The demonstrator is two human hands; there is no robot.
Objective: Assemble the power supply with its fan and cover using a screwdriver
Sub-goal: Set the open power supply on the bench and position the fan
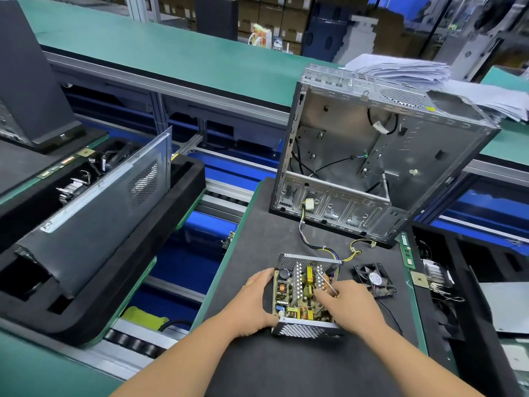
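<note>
PSU (305, 293) open on mat, cover off | left hand (259, 300) grips its left wall, steadying | right hand (350, 306) pinches screwdriver (326, 283) over board | fan (375, 279) just right, unmounted

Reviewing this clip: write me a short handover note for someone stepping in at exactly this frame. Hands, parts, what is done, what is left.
Left hand: grips the left side of the open power supply, steadying it on the black mat.
Right hand: holds a thin screwdriver, tip down among the board's components.
Fan: loose on the mat, right of the supply, not mounted.
Cover: not fitted; I cannot pick it out here.
Supply cables run to the empty computer case behind.
Left: finish board work, mount fan, close cover.
</note>
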